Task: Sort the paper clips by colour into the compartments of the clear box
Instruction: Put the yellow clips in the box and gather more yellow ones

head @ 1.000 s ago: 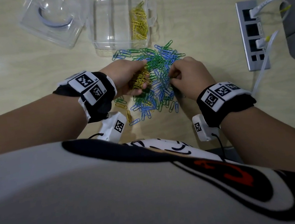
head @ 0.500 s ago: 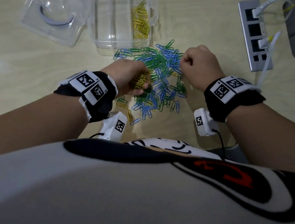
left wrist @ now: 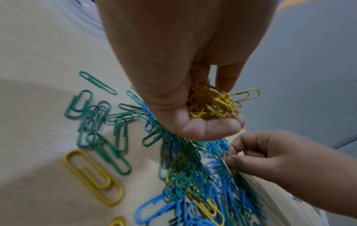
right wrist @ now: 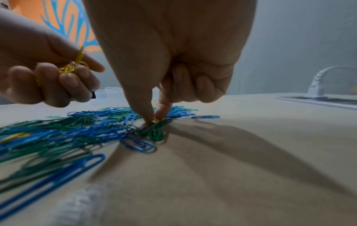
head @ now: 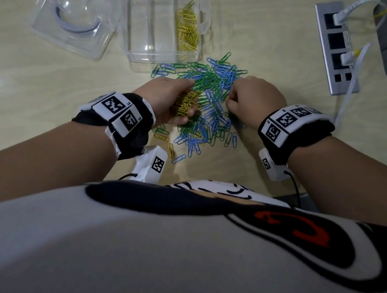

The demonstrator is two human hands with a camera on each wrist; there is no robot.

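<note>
A mixed pile of blue, green and a few yellow paper clips (head: 211, 101) lies on the table in front of the clear box (head: 145, 26). Only the box's right compartment holds clips, all yellow (head: 187, 31). My left hand (head: 175, 100) hovers at the pile's left side, fingers curled round a bunch of yellow clips (left wrist: 210, 104). My right hand (head: 233, 98) is down on the pile's right side. In the right wrist view its thumb and forefinger pinch a small yellow clip (right wrist: 156, 121) among green ones.
The box's clear lid (head: 77, 27) lies at the far left. A grey power strip (head: 337, 48) with white plugs and cables sits at the right, near the table edge. A few loose clips (head: 171, 149) lie by my left wrist.
My right hand went up to the pile's far right half a second ago and has come back down onto its right side. My left hand has stayed put with the yellow bunch.
</note>
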